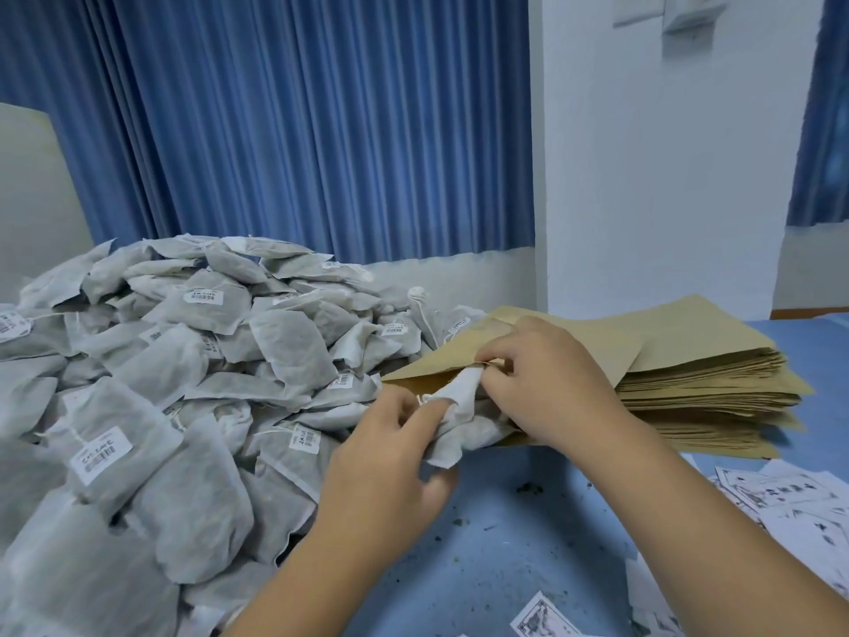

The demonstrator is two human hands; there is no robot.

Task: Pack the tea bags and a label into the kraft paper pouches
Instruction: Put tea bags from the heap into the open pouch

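Right hand (546,379) pinches the pouch (441,363) lip to hold its mouth open, so the left hand (386,457), fingers gripping a tea bag (459,422), can stuff it in.

I saw bare counter (505,535) only in front of me, between my two forearms and down to the near edge. A hand could pass there, over scattered crumbs. The left side was blocked by the heap (161,383) of bags, which ran back toward the curtain (298,131) and lay just beside the pouch mouth. On the right the stack (712,388) of pouches stood in the way, with loose labels (781,498) littering the counter nearer me. The mouth of the top pouch (441,374) was crowded. My left hand (386,462) gripped a bag (459,420) in it, and my right hand (546,383) pinched its upper lip. Above heap and stack the air was free to the wall (666,177).
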